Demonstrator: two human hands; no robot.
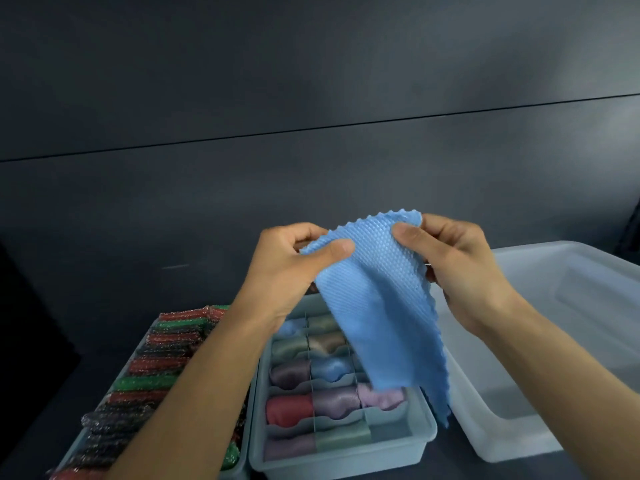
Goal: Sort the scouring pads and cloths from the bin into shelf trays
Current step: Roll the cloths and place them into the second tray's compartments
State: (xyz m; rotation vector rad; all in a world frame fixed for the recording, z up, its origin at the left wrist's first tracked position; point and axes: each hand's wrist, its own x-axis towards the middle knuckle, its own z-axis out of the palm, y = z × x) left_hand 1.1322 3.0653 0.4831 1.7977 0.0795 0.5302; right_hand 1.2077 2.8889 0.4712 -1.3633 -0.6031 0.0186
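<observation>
- Above the divided tray (346, 459), in the air, I see a blue cloth (377, 306) held up between both hands. It has a small honeycomb texture and a zigzag edge.
- Its top edge is stretched between the hands, and the rest hangs down and to the right. The lower corner hangs in front of the tray's right rim.
- The left hand (291, 271) pinches the upper left corner of the cloth: the thumb lies on the front side and the curled fingers are behind it.
- The right hand (460, 268) pinches the upper right corner in the same manner, thumb in front and fingers curled behind.
- The divided tray is pale blue-grey, with thin partitions that make small compartments. Rolled cloths (334, 401) lie in them, one for each compartment as far as I can see: red, purple, pink, blue, green and beige ones. The hanging cloth hides some of the right column.
- Just beside it on the left stands a second tray (241, 474), touching or nearly touching; I cannot tell which. It is packed with a row of glittering scouring pads (152, 365) in red, green and dark colours. The left forearm crosses over it.
- To the right of the divided tray stands a large translucent plastic bin (512, 434).
- All three containers stand on a dark shelf surface (131, 299), and behind it there is a dark grey panelled wall (311, 81).
</observation>
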